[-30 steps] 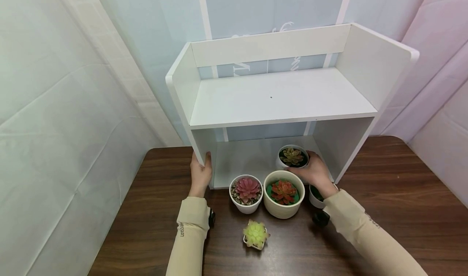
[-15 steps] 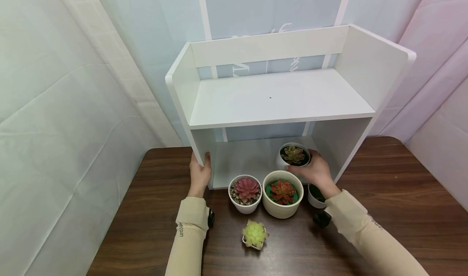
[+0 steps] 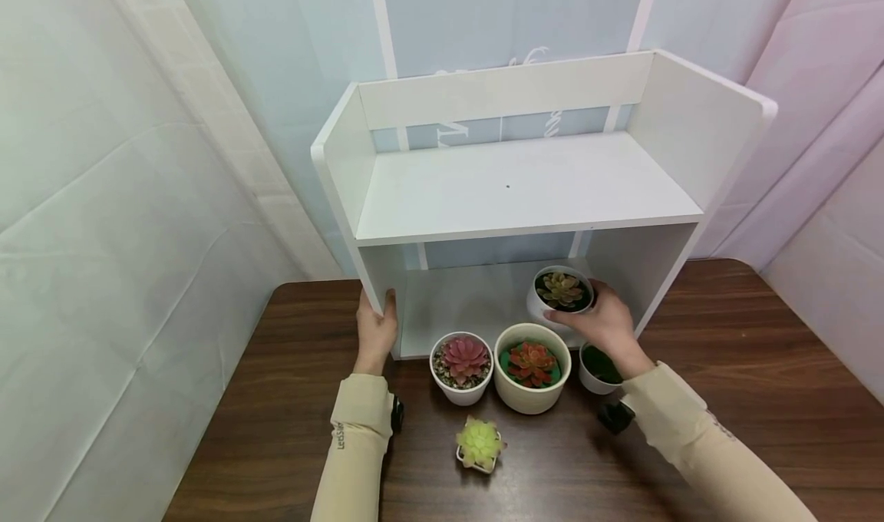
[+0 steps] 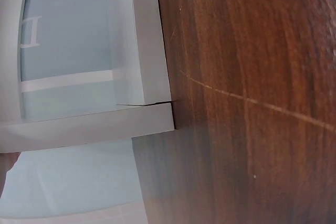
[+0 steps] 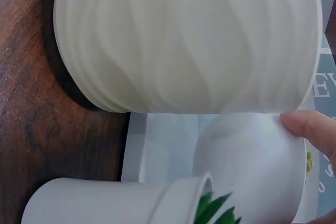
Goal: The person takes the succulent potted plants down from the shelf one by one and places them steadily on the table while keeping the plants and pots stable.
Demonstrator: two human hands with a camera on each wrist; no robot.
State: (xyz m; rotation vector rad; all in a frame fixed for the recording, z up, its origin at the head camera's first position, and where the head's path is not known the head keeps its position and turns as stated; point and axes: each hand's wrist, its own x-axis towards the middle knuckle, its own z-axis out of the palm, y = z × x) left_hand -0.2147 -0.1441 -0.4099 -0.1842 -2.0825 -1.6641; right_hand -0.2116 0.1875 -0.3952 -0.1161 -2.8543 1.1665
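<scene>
A white two-tier shelf (image 3: 525, 176) stands on the wooden table. My left hand (image 3: 377, 330) grips the front edge of its left side panel, thumb on the inner face. Inside the lower tier, toward the right, my right hand (image 3: 608, 326) holds a round white pot (image 3: 541, 309) with a yellowish-green succulent (image 3: 561, 289). Its thumb (image 5: 310, 129) lies against the pot wall in the right wrist view; the other fingers are mostly hidden behind it. Just in front stands a cream ribbed pot (image 3: 528, 398) with a red succulent.
A white pot (image 3: 460, 394) with a pink succulent and pebbles stands left of the cream pot. In front sits a small potted yellow-green succulent (image 3: 479, 443). A small white pot (image 3: 595, 384) with green inside stands beneath my right wrist. Bare table (image 3: 746, 353) extends to the right.
My right hand has moved the white pot slightly back and right within the lower tier. The shelf's right end appears a little farther left in view. My left hand keeps its grip.
</scene>
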